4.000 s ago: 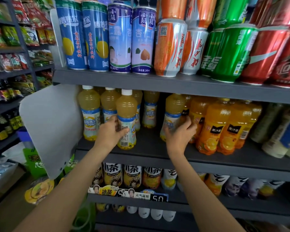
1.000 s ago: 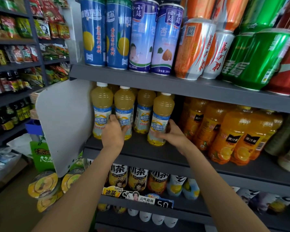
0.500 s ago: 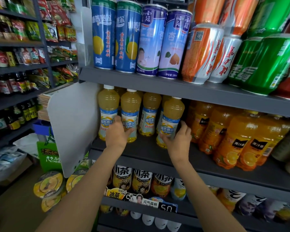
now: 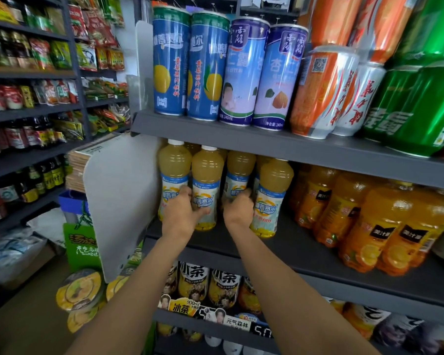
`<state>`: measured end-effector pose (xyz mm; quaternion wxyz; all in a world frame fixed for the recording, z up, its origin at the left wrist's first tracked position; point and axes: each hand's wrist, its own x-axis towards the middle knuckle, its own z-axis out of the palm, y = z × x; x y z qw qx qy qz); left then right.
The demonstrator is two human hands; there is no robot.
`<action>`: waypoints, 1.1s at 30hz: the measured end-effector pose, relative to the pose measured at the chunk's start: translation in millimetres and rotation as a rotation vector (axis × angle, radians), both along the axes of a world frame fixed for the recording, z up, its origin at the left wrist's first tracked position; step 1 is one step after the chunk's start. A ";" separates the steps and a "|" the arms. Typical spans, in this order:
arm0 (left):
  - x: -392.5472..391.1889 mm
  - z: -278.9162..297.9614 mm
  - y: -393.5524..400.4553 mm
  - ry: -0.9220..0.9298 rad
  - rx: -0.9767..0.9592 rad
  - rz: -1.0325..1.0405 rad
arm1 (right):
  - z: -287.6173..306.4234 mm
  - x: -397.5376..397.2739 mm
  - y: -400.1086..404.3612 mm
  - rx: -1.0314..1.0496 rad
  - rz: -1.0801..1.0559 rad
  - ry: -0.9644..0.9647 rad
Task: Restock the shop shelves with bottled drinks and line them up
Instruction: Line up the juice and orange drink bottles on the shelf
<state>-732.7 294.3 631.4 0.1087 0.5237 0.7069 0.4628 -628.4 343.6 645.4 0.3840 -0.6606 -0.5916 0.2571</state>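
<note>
While both of your arms reach up to the middle shelf point(image 4: 305, 248), your left hand point(image 4: 181, 213) grips the second pale yellow bottle point(image 4: 206, 188) from the left, thumb on its right side and fingers curled around the blue and white label. Your right hand point(image 4: 239, 210) sits between the third bottle point(image 4: 237, 175) and the fourth bottle point(image 4: 271, 198), its fingers curled against the fourth bottle's label; you cannot tell for certain from this angle how fully they close around it. The fourth bottle stands nearer the shelf edge than the third and leans slightly. A first bottle point(image 4: 173, 172) of the same drink stands at the far left, touching the white side panel point(image 4: 121, 198) of the rack. More caps of the same drink show behind this front row.

To the right on the same shelf, well apart from your hands, stand orange juice bottles point(image 4: 374, 226) with black labels, bunched closely together. On the shelf above, tall blue cans point(image 4: 190, 65) with a yellow fruit picture stand at the left, then paler blue cans point(image 4: 264, 75), orange and silver cans point(image 4: 328, 90), and green cans point(image 4: 415, 106) at the right. Below your forearms, iced tea bottles point(image 4: 208, 285) with yellow labels line the lower shelf, with price tags point(image 4: 215, 315) clipped to its edge. Round yellow-lidded tubs point(image 4: 78, 290) lie near the floor at the left, beside a green carton point(image 4: 81, 244). Across the aisle at far left, dark racks hold snack packets point(image 4: 54, 52) and dark sauce bottles point(image 4: 41, 175).
</note>
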 end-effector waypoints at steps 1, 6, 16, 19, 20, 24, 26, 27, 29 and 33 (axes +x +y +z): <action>-0.4 -0.3 1.0 0.000 0.001 -0.002 | -2.3 -0.3 -1.1 0.020 -0.002 -0.026; -2.1 -4.7 6.8 -0.023 0.019 0.001 | -13.7 4.8 -24.6 0.093 0.049 -0.182; 21.5 -14.4 -10.7 0.003 0.293 0.066 | -15.1 22.9 -60.1 0.183 0.123 -0.287; 37.0 -9.2 -28.2 -0.031 0.407 -0.068 | -16.7 25.6 -65.4 0.193 0.161 -0.243; 38.7 -7.2 -27.0 -0.061 0.366 -0.147 | -18.7 25.5 -68.9 0.205 0.183 -0.236; 38.3 4.9 -24.8 -0.197 0.220 -0.225 | -23.4 25.4 -75.3 0.277 0.328 -0.210; 31.1 9.2 -32.2 -0.211 0.219 -0.184 | -23.6 31.9 -67.9 0.320 0.441 -0.155; 24.6 9.7 -36.4 -0.207 0.218 -0.161 | -22.9 36.5 -63.1 0.322 0.477 -0.113; 9.3 10.7 -45.0 -0.219 0.224 -0.122 | -22.2 41.5 -51.5 0.306 0.456 -0.006; -19.0 13.8 -55.7 -0.261 0.197 -0.170 | -14.6 23.4 -19.9 0.332 0.238 0.035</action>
